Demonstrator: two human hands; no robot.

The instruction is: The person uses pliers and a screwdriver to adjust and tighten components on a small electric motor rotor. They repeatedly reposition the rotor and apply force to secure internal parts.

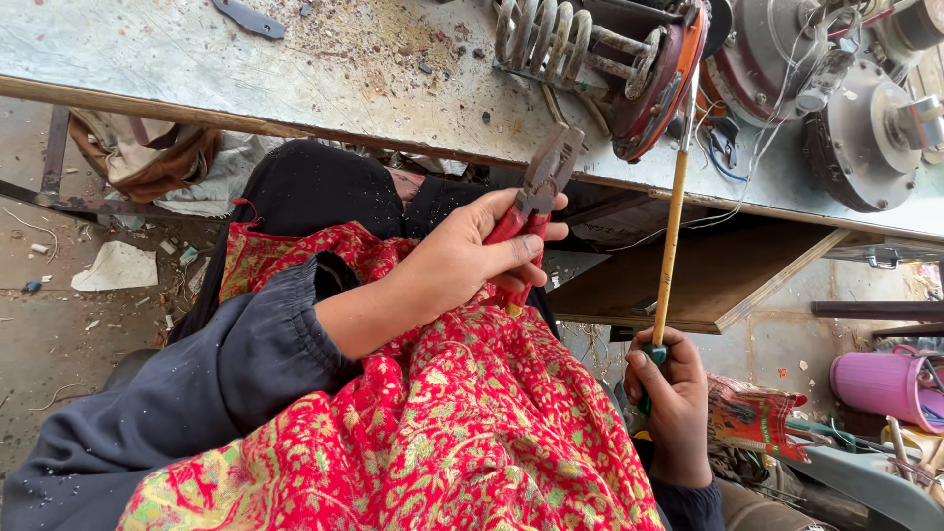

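Left hand (462,258) wrapped tight round the red handles of the pliers (536,192); fingers curled over the grips, thumb along the top; grey pliers nose points up toward the bench edge, jaws look closed, nothing seen between them; hand sits over the lap, just below the bench (197,69).

Right hand (674,393) fisted round the green handle of a long rod (672,231); the tool is thin, yellowish shaft, runs nearly upright from the fist to the orange motor part (664,88) on the bench; tip contact point hidden, cannot tell what it touches.

Pliers and rod are apart; pliers left of the shaft, near it but not touching.

Lap covered by red patterned cloth (442,433); dark sleeve (197,393) on the left arm.

On the bench: coil spring (541,39) just left of the orange part; round grey motor housings (855,128) to the right with loose wires; dark flat metal piece (248,18) far left; grit and debris scattered on the surface.

Wooden shelf (708,285) under the bench behind the rod; pink bucket (880,383) on the floor at right.
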